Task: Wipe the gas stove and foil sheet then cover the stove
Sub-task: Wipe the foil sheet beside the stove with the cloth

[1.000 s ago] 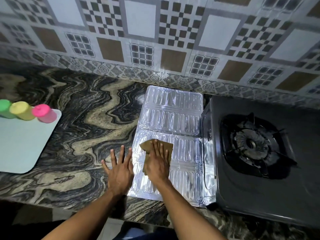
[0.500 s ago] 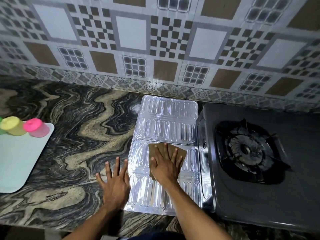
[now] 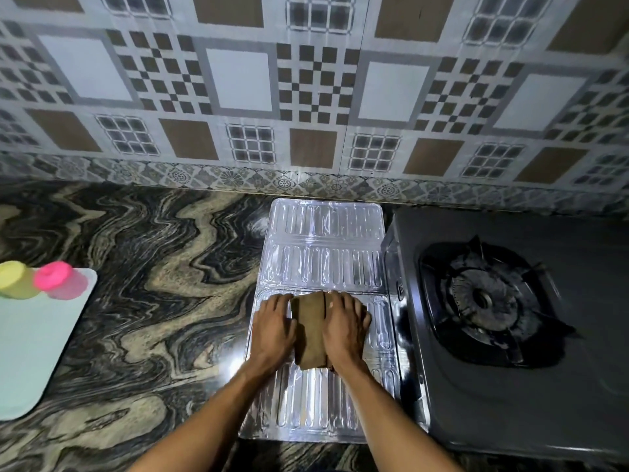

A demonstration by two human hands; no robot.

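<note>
One shiny foil sheet [image 3: 323, 253] lies flat on the dark swirly counter [image 3: 153, 267], in the middle of the view. One brown cloth [image 3: 310, 330] sits on the foil sheet, folded into a long shape. Two hands are on it. The left hand [image 3: 274, 330] lies palm down at the 9 o'clock side of the cloth, fingers flat and close together, touching the cloth's edge and the foil. The right hand [image 3: 345, 330] lies palm down at the 3 o'clock side, pressing flat on top of the cloth's right part. Neither hand pinches anything.

One gray gas stove [image 3: 510, 386] stands just beside the foil sheet at 3 o'clock, its side touching the sheet's raised edge. It has one black burner [image 3: 483, 298] with nothing on it.

Far off at 9 o'clock lies one pale board [image 3: 30, 352]. On its top end stand two small bottles in view, one yellow [image 3: 15, 279] and one pink [image 3: 59, 281], side by side. Behind it all, at 12 o'clock, is the tiled wall [image 3: 306, 97].
</note>
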